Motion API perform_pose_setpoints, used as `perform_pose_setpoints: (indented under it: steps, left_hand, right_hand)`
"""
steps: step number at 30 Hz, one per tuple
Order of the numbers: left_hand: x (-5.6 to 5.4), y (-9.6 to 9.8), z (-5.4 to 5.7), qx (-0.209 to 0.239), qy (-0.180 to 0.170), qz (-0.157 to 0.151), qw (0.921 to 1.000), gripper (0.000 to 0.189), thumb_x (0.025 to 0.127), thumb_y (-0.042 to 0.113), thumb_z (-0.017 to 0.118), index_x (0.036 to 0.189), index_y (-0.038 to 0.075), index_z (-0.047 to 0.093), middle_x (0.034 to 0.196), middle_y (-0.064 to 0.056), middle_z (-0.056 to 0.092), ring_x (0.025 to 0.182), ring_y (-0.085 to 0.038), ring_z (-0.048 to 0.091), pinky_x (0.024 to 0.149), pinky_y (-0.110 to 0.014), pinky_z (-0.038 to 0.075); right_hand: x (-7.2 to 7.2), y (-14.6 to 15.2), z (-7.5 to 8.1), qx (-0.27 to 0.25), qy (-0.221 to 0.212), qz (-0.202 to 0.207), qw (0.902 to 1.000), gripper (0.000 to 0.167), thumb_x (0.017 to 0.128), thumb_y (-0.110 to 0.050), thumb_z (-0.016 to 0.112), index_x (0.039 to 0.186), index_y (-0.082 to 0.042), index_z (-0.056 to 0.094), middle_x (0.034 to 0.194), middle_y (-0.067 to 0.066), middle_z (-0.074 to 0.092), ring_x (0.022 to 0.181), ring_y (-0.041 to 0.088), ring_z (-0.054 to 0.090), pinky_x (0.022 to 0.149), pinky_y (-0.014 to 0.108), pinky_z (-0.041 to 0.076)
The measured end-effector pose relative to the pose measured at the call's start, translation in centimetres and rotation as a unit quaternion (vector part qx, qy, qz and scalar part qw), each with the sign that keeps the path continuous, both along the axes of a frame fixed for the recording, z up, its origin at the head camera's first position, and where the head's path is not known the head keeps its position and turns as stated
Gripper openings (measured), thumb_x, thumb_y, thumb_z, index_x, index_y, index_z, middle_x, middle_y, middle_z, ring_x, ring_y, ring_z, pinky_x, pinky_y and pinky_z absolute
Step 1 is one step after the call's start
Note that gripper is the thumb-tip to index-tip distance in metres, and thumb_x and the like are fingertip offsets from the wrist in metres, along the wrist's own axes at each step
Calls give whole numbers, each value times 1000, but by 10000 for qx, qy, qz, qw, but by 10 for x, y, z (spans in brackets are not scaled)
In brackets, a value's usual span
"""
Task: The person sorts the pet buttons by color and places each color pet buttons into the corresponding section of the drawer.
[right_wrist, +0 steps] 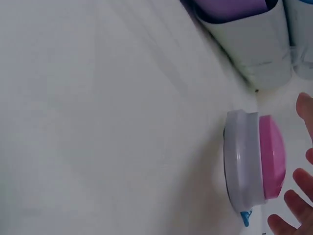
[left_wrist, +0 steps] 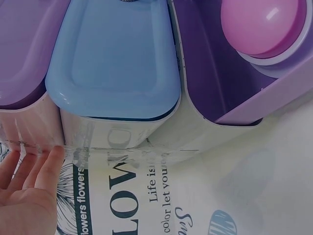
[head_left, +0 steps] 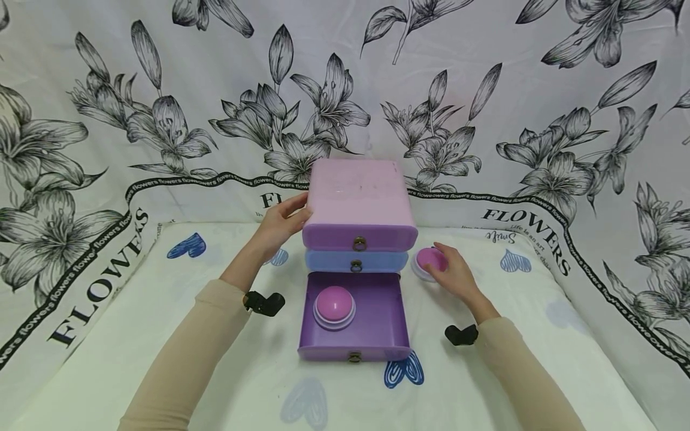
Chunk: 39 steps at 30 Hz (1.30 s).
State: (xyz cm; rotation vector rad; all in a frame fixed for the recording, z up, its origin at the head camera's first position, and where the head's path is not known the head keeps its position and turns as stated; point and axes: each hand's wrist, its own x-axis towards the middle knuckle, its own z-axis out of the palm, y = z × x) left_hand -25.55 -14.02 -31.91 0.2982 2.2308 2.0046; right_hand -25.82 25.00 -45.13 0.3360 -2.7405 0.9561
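A small drawer chest (head_left: 358, 191) with a pink top stands in the middle of the head view. My left hand (head_left: 281, 222) touches the upper left side of it, with straight fingers (left_wrist: 30, 174) against the pink wall in the left wrist view. The purple bottom drawer (head_left: 377, 317) is pulled out. Inside it, on the left, lies a pink dome push button (head_left: 334, 303) with a pale base. A second such push button (right_wrist: 273, 156) sits on the cloth right of the chest. Spread around it, my right hand (head_left: 457, 274) holds nothing; the right wrist view shows its fingers apart from the dome.
Above the bottom drawer, the blue drawer (head_left: 329, 261) and the purple top drawer (head_left: 329, 237) are closed, each with a small ring pull. A pale cloth (head_left: 242, 371) with blue hearts lies underneath. Behind hangs a white flower-printed sheet (head_left: 242, 48).
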Motion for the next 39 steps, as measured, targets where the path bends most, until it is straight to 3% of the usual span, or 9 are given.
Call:
perform_pose_setpoints:
  steps: [7,13,39]
  left_hand:
    - [1,0,1,-16,2,-2,10000,57,93,20,54,144,10,31,146,-9,33,130,-24,39,101,-32,42]
    - [2,0,2,-10,43,8,10000,57,93,20,55,144,9,32,146,-11,33,130,-25,40,100,-32,43]
    - [2,0,1,26,66,-67,10000,56,93,19,54,144,9,32,146,-9,34,129,-24,41,98,-29,44]
  right_hand:
    - [-7,5,-7,134,-810,-488,9954,74,87,-31,61,139,9,29,134,35,37,124,46,36,104,55,32]
    - [-8,5,-13,134,-1200,-458,9916,77,89,-35,58,140,10,23,137,34,34,125,47,36,105,54,32]
    - [-2,9,-13,217,-841,-635,9942,75,85,-37,63,135,10,34,129,32,45,115,44,47,97,53,41]
